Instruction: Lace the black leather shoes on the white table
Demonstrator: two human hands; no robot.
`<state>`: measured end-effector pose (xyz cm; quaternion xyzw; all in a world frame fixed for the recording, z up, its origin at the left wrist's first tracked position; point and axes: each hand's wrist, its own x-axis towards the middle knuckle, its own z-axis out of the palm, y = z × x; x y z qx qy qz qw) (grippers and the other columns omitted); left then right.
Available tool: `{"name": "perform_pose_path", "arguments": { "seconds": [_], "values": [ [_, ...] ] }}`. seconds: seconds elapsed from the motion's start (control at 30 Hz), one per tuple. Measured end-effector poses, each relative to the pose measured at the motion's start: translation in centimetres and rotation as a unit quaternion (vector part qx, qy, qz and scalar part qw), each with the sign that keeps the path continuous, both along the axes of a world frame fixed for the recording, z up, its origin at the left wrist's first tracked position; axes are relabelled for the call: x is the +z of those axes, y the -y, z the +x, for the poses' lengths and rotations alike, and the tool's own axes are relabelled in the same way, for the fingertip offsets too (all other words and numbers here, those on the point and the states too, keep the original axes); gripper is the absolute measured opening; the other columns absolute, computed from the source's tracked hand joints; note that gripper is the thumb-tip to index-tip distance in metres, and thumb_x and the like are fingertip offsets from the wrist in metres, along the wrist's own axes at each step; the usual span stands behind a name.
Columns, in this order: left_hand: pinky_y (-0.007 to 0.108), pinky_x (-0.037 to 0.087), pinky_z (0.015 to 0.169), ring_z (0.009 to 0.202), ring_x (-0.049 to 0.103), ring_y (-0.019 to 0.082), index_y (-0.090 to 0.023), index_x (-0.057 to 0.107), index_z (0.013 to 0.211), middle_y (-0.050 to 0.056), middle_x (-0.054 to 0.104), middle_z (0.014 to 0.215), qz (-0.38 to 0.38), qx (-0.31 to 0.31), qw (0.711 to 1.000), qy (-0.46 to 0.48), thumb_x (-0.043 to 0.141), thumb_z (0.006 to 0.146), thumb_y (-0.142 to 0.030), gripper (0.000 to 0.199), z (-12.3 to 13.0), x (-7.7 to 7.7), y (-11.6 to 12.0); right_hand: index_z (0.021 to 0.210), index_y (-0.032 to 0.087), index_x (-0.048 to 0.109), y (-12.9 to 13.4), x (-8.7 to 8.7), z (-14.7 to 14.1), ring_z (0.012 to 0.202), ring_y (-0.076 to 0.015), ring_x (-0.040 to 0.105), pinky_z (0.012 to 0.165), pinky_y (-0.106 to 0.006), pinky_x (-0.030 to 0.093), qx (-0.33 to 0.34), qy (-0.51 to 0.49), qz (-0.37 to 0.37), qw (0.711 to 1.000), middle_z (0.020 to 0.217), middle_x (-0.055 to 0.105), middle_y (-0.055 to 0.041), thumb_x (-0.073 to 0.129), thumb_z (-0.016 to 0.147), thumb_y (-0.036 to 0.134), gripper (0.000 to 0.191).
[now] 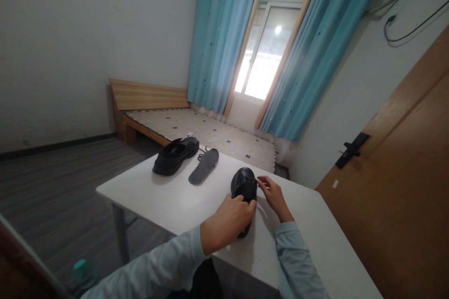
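Note:
A black shoe [244,180] rests on the white table [168,205], its toe pointing away from me. My left hand [231,217] is closed on this shoe around its opening and tongue. At the shoe's right side, near the toe, my right hand [271,192] has its fingertips pinched together at the edge; whatever they hold is too small to make out. Farther left on the table stands a second black shoe [173,156]. Between the two shoes lies a grey insole [204,167], with a thin black lace behind it.
Beyond the table is a bed [224,135] with a patterned mattress and wooden headboard. A wooden door [403,187] with a black handle stands at the right. A bottle with a green cap [80,266] is at the lower left.

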<state>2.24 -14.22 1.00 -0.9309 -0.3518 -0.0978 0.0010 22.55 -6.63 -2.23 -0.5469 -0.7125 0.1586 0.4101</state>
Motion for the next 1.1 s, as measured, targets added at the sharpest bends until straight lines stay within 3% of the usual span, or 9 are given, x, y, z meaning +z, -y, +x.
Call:
{"name": "perform_pose_path", "arguments": {
  "seconds": [0.27,0.43,0.87,1.1],
  "values": [
    [0.027,0.048,0.067,0.080,0.066,0.024,-0.018,0.058,0.094,0.008,0.065,0.084,-0.015,0.012,1.000,-0.008,0.071,0.068,-0.024,0.030,-3.1,3.0,-1.0,0.098,0.019,0.061,-0.3,-0.8,0.3,0.074,-0.0211,0.065,0.071,-0.035,0.050,-0.021,0.102,0.003,0.995,0.082,0.069,-0.0074,0.046,0.083,0.032,0.025],
    [0.024,0.045,0.069,0.085,0.063,0.021,-0.025,0.060,0.108,0.005,0.065,0.093,-0.018,-0.008,0.999,0.045,0.070,0.069,-0.021,0.040,-6.0,4.4,-2.0,0.098,0.019,0.061,-0.1,-0.7,0.1,0.071,-0.0205,0.065,0.069,-0.034,0.049,-0.018,0.130,-0.005,0.991,0.082,0.069,-0.0079,0.044,0.084,0.032,0.026],
    [0.025,0.042,0.075,0.083,0.061,0.019,-0.035,0.062,0.114,0.002,0.063,0.093,0.019,0.080,0.990,0.118,0.064,0.073,-0.015,0.045,-9.5,5.4,-3.8,0.098,0.020,0.062,-0.3,-1.4,0.5,0.070,-0.0199,0.065,0.070,-0.033,0.050,-0.020,0.149,-0.014,0.989,0.081,0.070,-0.0069,0.046,0.081,0.027,0.024],
    [0.028,0.042,0.081,0.092,0.060,0.022,-0.030,0.063,0.114,0.006,0.063,0.100,0.059,0.139,0.980,0.133,0.064,0.072,-0.011,0.046,-10.9,4.4,-5.5,0.100,0.019,0.062,-0.3,-1.6,0.6,0.071,-0.0193,0.065,0.069,-0.031,0.049,-0.018,0.166,-0.022,0.986,0.082,0.070,-0.0070,0.045,0.082,0.026,0.025]
  ]
}}
